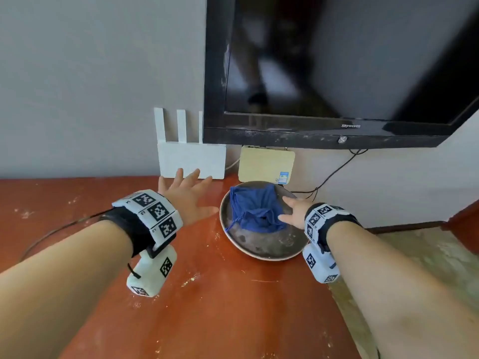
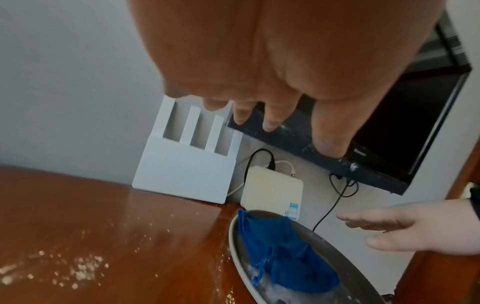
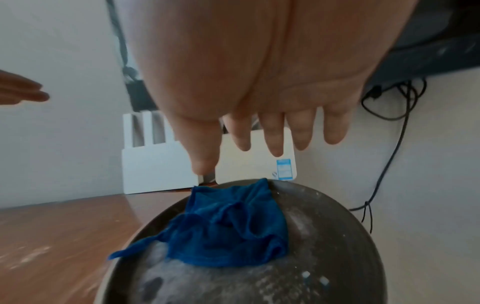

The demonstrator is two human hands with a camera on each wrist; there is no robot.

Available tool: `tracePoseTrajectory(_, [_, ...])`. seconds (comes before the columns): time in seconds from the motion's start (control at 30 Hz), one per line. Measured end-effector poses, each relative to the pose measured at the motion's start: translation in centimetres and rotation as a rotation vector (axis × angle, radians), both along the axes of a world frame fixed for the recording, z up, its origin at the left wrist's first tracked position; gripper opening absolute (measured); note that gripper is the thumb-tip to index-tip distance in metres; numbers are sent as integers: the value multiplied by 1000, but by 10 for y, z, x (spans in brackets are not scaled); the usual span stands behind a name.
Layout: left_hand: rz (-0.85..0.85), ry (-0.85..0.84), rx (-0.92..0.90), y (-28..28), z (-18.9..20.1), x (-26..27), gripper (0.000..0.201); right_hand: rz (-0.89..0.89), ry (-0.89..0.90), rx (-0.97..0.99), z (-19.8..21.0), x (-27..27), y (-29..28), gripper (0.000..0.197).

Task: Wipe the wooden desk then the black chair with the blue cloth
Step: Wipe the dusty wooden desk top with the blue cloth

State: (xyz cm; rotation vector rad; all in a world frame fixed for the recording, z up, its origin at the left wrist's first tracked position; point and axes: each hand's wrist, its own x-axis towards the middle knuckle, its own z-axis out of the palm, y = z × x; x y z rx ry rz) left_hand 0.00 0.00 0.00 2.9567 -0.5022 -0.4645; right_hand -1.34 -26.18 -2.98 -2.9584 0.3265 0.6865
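A crumpled blue cloth (image 1: 255,209) lies in a round grey basin (image 1: 261,248) of soapy water at the back right of the reddish wooden desk (image 1: 207,294). My right hand (image 1: 291,211) hovers just above the cloth's right side, fingers straight and spread, holding nothing. In the right wrist view the cloth (image 3: 228,224) sits below the fingers (image 3: 275,139). My left hand (image 1: 186,193) is open above the desk, left of the basin, fingers spread toward the wall. Pale crumbs (image 2: 80,269) dot the desk (image 2: 103,226). The black chair is not in view.
A white router (image 1: 190,159) and a cream box (image 1: 267,164) stand against the wall behind the basin. A black television (image 1: 337,73) hangs above them, with cables (image 1: 334,172) trailing down. The desk's right edge drops off beside the basin.
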Motion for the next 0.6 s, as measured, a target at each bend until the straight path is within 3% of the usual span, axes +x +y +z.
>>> tracePoseTrajectory(0.13, [8,54,123,-22,-35,14,76,-64,59,61,-27,39,-17,49])
tracePoseTrajectory(0.3, [46,76,210,-34,-57,26,75,-129,99,165,-72,78,-20,64])
tracePoseTrajectory(0.5, [63,123,235,-43,-61,36,74,-229,-11,232,-87,96,-31,56])
tracePoseTrajectory(0.6, [62,144,223,-46,-59,37,72,-160,-18,253,-80,98,-31,42])
